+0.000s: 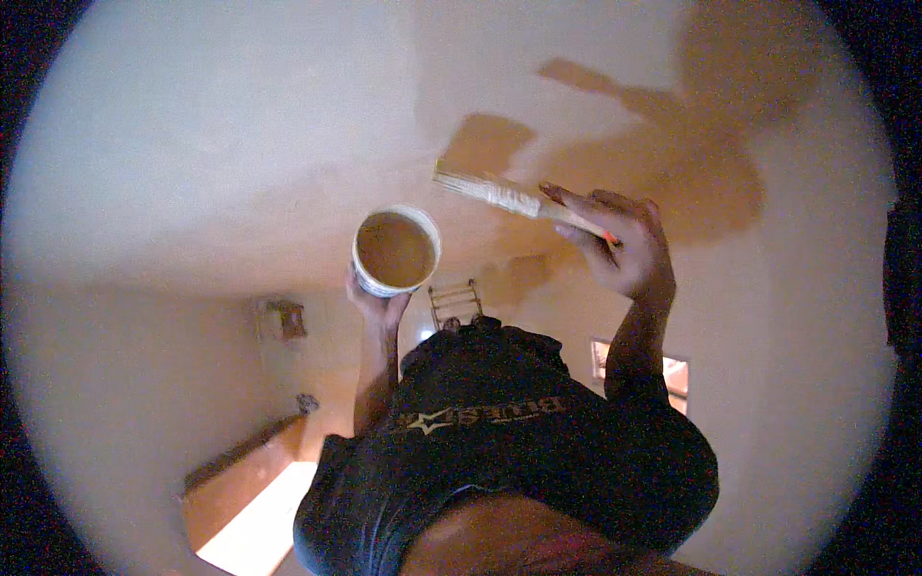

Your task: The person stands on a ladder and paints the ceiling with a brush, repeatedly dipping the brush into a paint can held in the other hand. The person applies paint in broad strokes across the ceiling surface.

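"So, where is the white tub [380,287], and what has hold of it?"

"The left hand [377,306] does, curled around its near side with the fingers spread against the wall of it. Its round mouth faces up toward the head, and a tan-brown liquid [396,252] lies inside."

"And the right hand [629,245]?"

"Well to the right of the tub, closed in a narrow pinch on the handle of a paintbrush [509,199]. The bristle end points back to the left and sits up and to the right of the tub's rim, apart from it. The bristles look coated in something whitish."

"Is the brush touching the pale surface [240,115] beyond the tub?"

"I can't tell. Brown shadows [663,182] spread across that surface, to the right of the tub."

"Anything nearer the tub?"

"A ladder-like frame [455,305] shows just below it and to the right. The dark shirt [519,432] comes below that, and a bright opening [257,523] lies well below the tub, to the left."
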Motion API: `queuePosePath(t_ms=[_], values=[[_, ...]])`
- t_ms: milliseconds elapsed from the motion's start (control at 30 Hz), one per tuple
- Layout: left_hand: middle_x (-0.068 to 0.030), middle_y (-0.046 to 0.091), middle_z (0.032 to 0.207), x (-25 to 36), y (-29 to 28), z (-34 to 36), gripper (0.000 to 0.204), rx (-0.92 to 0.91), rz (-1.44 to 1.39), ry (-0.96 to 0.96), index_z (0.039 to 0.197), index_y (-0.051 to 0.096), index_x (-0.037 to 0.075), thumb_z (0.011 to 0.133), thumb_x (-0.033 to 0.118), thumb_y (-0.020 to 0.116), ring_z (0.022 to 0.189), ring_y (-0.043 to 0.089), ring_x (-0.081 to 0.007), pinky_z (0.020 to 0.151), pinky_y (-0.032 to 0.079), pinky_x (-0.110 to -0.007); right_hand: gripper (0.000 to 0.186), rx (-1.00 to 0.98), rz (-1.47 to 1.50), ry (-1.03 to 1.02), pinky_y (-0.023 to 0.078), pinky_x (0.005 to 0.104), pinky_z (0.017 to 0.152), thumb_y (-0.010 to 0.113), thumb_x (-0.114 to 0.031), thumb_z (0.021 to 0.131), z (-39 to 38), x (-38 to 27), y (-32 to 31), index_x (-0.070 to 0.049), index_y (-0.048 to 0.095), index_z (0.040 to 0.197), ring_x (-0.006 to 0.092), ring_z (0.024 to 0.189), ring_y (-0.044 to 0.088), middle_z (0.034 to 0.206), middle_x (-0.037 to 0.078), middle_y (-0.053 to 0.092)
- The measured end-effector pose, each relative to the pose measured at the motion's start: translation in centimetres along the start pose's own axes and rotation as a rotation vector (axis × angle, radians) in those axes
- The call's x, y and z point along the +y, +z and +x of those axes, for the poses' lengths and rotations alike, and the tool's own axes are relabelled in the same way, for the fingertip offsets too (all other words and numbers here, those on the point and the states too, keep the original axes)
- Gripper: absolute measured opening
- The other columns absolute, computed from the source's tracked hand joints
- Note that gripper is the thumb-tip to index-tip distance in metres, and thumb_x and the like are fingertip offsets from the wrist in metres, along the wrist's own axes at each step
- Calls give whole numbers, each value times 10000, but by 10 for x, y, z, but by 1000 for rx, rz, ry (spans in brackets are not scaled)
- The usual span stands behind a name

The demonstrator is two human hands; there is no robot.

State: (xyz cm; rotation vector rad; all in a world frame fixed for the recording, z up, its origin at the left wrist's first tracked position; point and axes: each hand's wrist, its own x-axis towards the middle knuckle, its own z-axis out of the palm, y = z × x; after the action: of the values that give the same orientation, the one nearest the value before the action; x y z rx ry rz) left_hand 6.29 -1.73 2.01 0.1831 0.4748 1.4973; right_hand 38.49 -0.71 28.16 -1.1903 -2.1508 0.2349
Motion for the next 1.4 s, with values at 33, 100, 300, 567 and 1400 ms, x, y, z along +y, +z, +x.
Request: queuePosePath(t_ms=[33, 100, 300, 567, 1400], values=[[-114, 532, 1463, 0, 2, 9, 775, 48, 10, -32, 1471, 482, 139, 882, 636, 567, 1306, 537, -353, 1012, 473, -606, 370, -55, -71, 6, 457, 289, 556, 743, -82, 834, 4, -13, -3, -130, 744, 1202, 214, 581, 571, 758, 75, 644], [-117, 533, 1467, 2, 6, 10, 772, 53, -28, -69, 1462, 499, 128, 885, 638, 560, 1331, 516, -343, 1094, 410, -588, 388, -98, -163, -71, 485, 299, 563, 743, -80, 800, 4, -33, -6, -148, 757, 1182, 219, 602, 598, 785, 73, 657], [-127, 520, 1486, -1, 12, 0, 766, -147, 29, -103, 1443, 535, 133, 864, 627, 622, 1353, 493, -346, 1110, 413, -578, 344, -264, -442, -169, 551, 362, 667, 686, -124, 795, 7, -78, -2, -151, 760, 1130, 207, 770, 669, 915, 48, 640], [-153, 558, 1453, -3, 21, -30, 771, -207, -62, -190, 1474, 488, 88, 885, 577, 581, 1330, 538, -347, 1090, 451, -552, 163, -508, -371, -362, 537, 470, 670, 660, -133, 814, 26, -100, 52, -83, 710, 961, 327, 751, 675, 1016, 92, 657], [-102, 587, 1387, -39, 68, 5, 674, -234, -154, -376, 1457, 493, 217, 919, 619, 557, 1087, 643, -377, 633, 598, -524, 404, 511, 603, 422, 515, 281, 620, 675, -74, 961, 21, -27, 41, -47, 369, 1223, 135, 710, 645, 834, 85, 682]])
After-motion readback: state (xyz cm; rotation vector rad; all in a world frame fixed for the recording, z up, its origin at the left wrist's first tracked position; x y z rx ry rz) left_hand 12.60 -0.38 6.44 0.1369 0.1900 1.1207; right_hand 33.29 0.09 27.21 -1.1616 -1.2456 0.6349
